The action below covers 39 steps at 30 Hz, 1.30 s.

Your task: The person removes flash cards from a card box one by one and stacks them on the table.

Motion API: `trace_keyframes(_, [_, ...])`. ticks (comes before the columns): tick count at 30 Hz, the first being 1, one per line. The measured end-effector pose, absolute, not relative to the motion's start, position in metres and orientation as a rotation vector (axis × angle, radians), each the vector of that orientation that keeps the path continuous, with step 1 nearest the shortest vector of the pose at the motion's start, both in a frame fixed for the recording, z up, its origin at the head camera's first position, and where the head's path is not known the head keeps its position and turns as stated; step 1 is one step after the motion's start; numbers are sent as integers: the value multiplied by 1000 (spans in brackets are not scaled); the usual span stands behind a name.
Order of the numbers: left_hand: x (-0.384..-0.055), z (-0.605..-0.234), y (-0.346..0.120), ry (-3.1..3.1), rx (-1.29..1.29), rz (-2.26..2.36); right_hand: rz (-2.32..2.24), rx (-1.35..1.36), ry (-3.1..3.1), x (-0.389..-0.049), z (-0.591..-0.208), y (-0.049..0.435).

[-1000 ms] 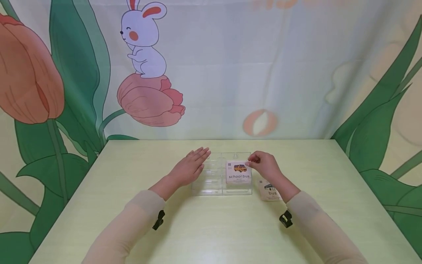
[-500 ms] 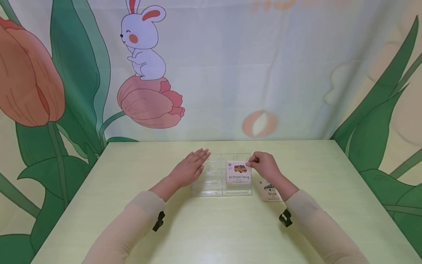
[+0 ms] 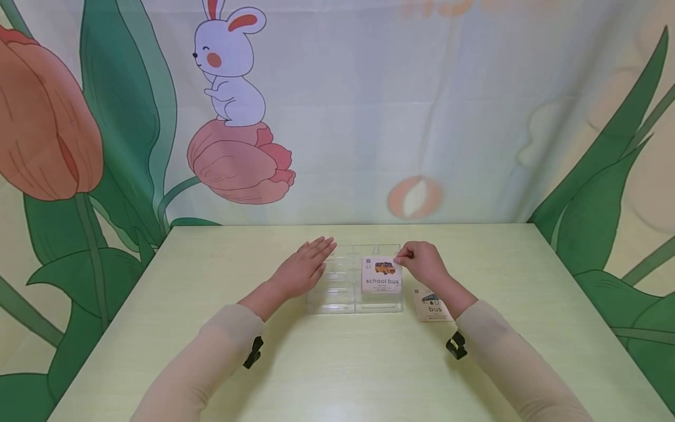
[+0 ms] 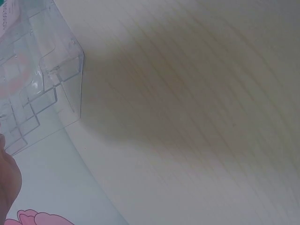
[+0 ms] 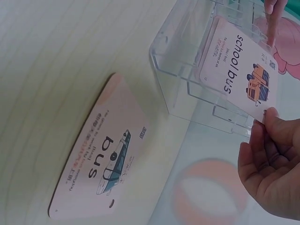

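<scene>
A clear plastic rack with stepped tiers in two columns stands on the table. In its right column a white "school bus" flash card leans back, with at least one more card behind it in the right wrist view. My right hand pinches that card's upper right corner between thumb and fingers. My left hand lies with straight fingers at the rack's left side. On the table at the rack's right lies a "bus" flash card, partly hidden by my right wrist in the head view.
The pale wooden table extends to a back edge against a printed curtain with a rabbit and tulips. Dark straps or clips hang below both sleeves.
</scene>
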<state>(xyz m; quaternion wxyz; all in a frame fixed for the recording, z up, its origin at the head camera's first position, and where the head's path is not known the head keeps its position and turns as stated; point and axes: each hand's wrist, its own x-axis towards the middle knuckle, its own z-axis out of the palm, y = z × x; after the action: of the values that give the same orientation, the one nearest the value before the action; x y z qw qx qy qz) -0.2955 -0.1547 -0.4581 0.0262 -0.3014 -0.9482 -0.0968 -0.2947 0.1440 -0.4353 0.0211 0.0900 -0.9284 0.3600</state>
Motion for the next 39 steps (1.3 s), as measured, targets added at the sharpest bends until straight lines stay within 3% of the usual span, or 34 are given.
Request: trace_keyframes(39, [-296, -459, -155, -2905, -937, -336, 1011, 283, -2866, -297, -421, 148])
